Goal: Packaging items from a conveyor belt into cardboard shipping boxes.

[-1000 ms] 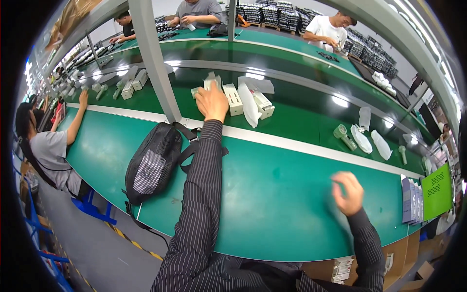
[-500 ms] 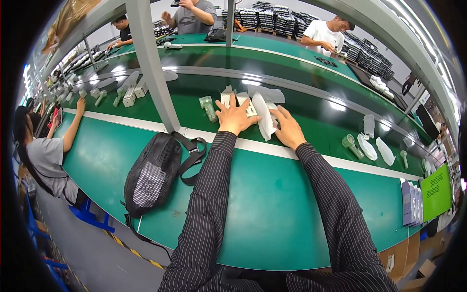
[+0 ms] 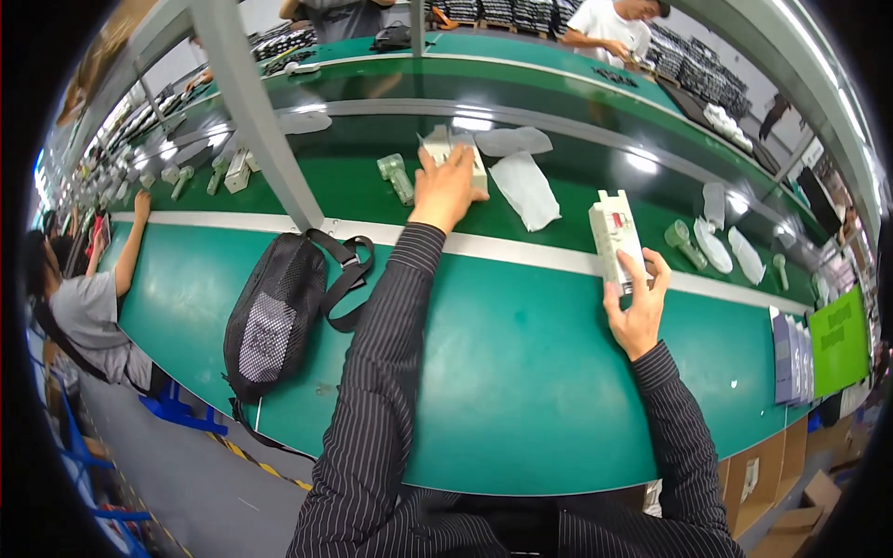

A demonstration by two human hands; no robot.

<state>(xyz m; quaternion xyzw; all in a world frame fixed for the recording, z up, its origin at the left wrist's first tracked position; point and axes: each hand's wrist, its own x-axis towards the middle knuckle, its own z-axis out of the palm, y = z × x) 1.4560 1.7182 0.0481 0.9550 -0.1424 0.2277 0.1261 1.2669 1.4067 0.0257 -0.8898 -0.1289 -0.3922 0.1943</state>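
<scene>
My right hand [image 3: 640, 302] grips the lower end of a narrow white carton [image 3: 612, 232], its far-end flaps up. It holds this carton over the near rail of the belt. Farther left, my left hand [image 3: 443, 191] is closed over another white carton [image 3: 479, 174] on the dark green belt, thumb at its near end. A pale green handheld fan [image 3: 397, 179] lies just left of that hand. Between my hands rests a flat white sleeve [image 3: 526, 189], with a translucent bag [image 3: 513, 140] behind it.
On the near green table lies a black mesh bag [image 3: 276, 316] with a strap, beside a grey metal post [image 3: 256, 121]. More fans [image 3: 685, 244] and white sleeves [image 3: 713, 245] lie along the belt. A green sign [image 3: 837, 342] stands at right. People work at left and across.
My right hand has moved right and nearer, now holding a white carton. The white sleeve that stood between my hands now lies flat. My left hand stays at the other carton.
</scene>
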